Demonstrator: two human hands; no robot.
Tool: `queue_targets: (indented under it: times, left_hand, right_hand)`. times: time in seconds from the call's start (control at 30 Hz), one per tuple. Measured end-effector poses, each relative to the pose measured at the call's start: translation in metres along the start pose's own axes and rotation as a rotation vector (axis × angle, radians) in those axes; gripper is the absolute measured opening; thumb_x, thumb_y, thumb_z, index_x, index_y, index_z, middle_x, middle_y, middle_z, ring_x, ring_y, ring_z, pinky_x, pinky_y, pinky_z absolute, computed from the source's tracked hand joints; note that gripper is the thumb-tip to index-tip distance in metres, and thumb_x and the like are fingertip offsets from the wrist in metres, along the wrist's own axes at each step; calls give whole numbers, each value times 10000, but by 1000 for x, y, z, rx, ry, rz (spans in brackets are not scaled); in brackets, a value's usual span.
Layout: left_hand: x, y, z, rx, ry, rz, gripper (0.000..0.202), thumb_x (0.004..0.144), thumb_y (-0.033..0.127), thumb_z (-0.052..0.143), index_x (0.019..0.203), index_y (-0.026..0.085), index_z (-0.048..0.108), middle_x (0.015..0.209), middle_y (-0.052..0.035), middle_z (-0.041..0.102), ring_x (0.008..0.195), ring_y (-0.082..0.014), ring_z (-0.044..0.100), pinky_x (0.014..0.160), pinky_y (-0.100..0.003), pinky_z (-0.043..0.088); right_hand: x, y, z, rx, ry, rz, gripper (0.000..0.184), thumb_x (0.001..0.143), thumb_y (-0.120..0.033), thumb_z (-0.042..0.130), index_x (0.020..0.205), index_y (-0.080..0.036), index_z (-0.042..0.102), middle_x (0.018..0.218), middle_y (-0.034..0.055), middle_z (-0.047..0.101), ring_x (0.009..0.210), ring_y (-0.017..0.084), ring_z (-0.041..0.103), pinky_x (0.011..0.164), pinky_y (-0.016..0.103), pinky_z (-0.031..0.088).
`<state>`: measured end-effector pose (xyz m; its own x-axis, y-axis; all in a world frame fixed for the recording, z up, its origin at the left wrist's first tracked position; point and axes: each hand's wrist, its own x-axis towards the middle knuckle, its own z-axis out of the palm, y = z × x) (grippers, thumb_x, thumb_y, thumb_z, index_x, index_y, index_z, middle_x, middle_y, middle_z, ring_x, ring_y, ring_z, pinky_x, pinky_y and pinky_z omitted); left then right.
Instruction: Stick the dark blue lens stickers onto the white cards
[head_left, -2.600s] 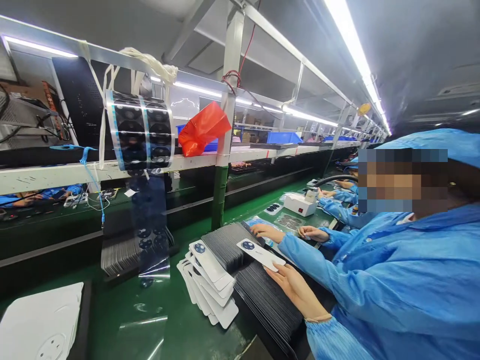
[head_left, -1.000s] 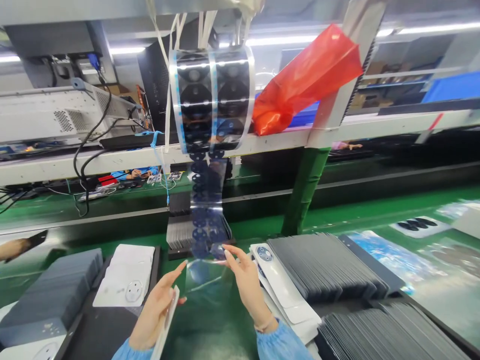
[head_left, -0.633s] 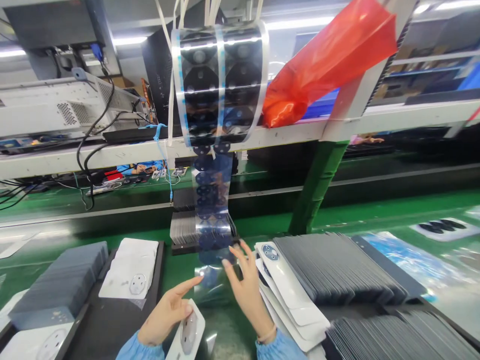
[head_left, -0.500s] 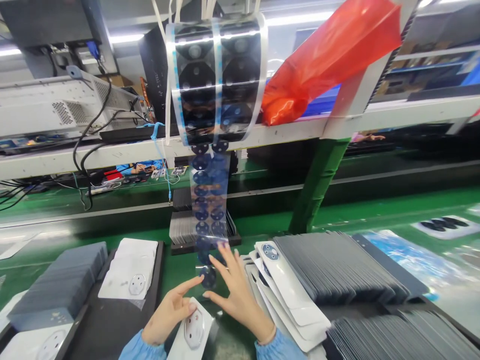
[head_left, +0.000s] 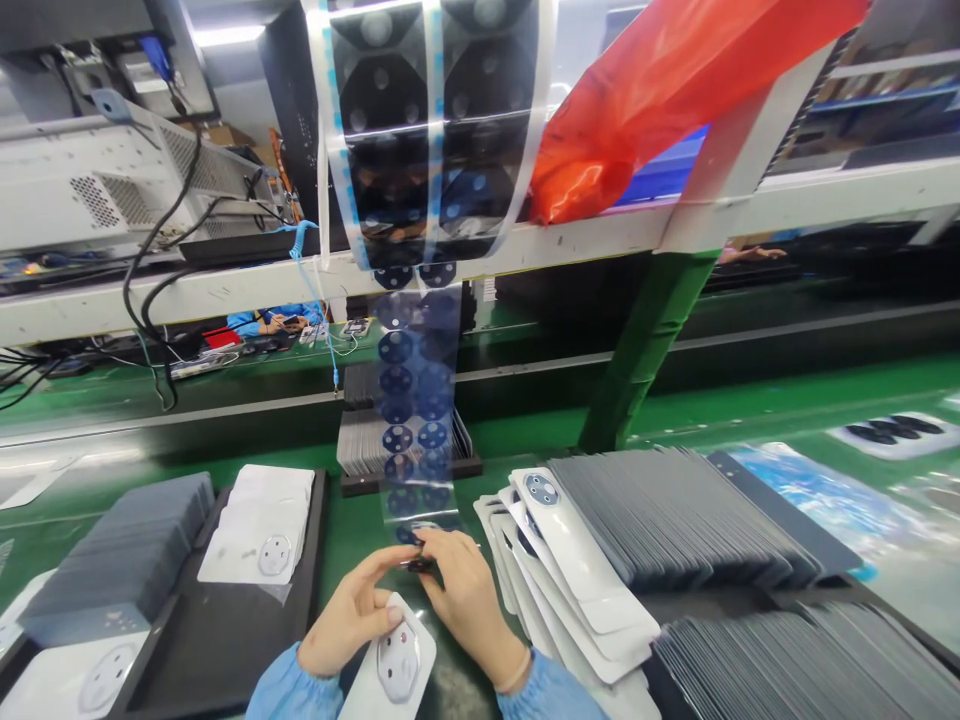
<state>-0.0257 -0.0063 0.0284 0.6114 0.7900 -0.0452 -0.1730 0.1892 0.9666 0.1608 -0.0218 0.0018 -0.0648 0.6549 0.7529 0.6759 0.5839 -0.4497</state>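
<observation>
My left hand [head_left: 346, 612] holds a white phone back cover [head_left: 399, 665] under its thumb, with the cover's camera ring and its holes facing up. Its index finger reaches to a dark round sticker [head_left: 417, 564] at the lower end of a clear sticker strip [head_left: 417, 400]. The fingers of my right hand [head_left: 471, 608] are closed on that same sticker, partly hiding it. The strip hangs from a big roll [head_left: 436, 130] of dark round stickers overhead. Right of my hands lies a fanned stack of white back covers [head_left: 577, 580].
Grey panels stand packed in rows [head_left: 682, 510] on the right and in a block [head_left: 120, 550] on the left. A black tray [head_left: 225, 640] carries white covers [head_left: 259, 520]. A white shelf rail [head_left: 592, 240], red bag [head_left: 675, 100] and green post [head_left: 645, 350] stand ahead. Another person's hands [head_left: 281, 322] work beyond.
My right hand has come down and in from spread fingers to a grip on the sticker at the strip's end. My left hand still holds the cover. The view has tilted slightly downward.
</observation>
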Motion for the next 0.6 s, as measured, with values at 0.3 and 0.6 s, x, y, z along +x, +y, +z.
queue_targets:
  times: [0.3,0.6]
  left_hand:
    - [9,1,6,-169,325,-16,622,716,338,798,1290,203,600,1178,-120,663,736,-149,649,716,-270,527]
    - [16,-12,3,48,826,202,454,719,384,778,1114,215,632,1496,-111,412,946,-224,680,729,-273,551]
  right_hand:
    - [-2,-2,0,300,-311,238,270,625,20,531,741,-218,584,1375,99,533,1313,290,438,1051,519,364]
    - [14,7,-21,936,-47,743,192,698,-276,742,697,-215,561,887,37,654,890,220,629,867,380,481]
